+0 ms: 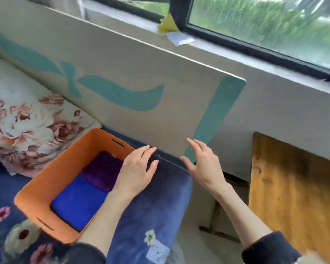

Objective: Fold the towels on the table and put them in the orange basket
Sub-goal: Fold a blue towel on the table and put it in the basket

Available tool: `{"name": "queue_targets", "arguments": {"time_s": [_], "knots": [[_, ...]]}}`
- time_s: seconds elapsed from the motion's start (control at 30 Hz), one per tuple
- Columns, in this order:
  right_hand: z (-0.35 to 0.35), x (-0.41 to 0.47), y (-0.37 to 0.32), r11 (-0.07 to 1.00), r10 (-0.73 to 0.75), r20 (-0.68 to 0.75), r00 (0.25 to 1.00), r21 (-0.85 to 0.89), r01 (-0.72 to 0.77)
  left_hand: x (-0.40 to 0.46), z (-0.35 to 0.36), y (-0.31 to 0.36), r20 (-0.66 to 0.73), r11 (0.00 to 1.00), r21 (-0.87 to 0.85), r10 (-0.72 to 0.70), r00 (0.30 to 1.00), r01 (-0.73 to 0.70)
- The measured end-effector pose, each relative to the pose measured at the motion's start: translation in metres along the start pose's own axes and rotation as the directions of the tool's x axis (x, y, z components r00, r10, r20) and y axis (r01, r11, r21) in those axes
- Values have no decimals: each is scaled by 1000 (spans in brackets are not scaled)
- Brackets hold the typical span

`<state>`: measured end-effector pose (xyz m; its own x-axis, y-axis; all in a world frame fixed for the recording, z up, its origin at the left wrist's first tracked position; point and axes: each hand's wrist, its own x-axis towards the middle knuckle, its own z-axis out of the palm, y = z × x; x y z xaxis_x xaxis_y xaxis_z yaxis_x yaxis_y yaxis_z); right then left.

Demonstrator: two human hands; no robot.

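The orange basket point(46, 180) stands on a dark blue flowered bedspread point(156, 202). Inside it lie two folded towels side by side: a purple towel point(101, 170) at the far end and a blue towel point(78, 202) at the near end. My left hand point(137, 168) hovers over the basket's right rim with relaxed, nearly straight fingers and holds nothing. My right hand point(202, 162) is raised just right of it, fingers spread, empty. No loose towel is in view.
A beige board with teal shapes point(131, 82) leans behind the basket. A floral pillow point(27, 121) lies at the left. A wooden table point(297, 189) stands at the right, below a window ledge point(255, 60). A gap of floor separates bed and table.
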<state>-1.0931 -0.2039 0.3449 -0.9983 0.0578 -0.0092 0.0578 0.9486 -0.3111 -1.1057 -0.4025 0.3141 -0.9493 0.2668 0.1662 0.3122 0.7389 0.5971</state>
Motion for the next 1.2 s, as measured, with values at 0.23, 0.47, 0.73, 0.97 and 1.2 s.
{"name": "queue_targets", "arguments": {"time_s": [0.23, 0.47, 0.73, 0.97, 1.2], "knots": [[-59, -125, 95, 945, 327, -167, 930, 29, -327, -7, 46, 123, 208, 931, -73, 364, 908, -357], [-87, -252, 158, 810, 583, -272, 766, 126, -572, -47, 98, 232, 351, 789, -210, 612, 709, -577], [-96, -430, 170, 602, 790, -321, 523, 244, -760, -162, 136, 339, 438, 552, -375, 814, 383, -744], [-89, -625, 125, 378, 892, -391, 227, 369, -849, -323, 140, 411, 413, 337, -544, 905, 105, -768], [-59, -810, 46, 56, 908, -391, -148, 466, -883, -504, 134, 446, 360, 144, -736, 911, -202, -661]]}}
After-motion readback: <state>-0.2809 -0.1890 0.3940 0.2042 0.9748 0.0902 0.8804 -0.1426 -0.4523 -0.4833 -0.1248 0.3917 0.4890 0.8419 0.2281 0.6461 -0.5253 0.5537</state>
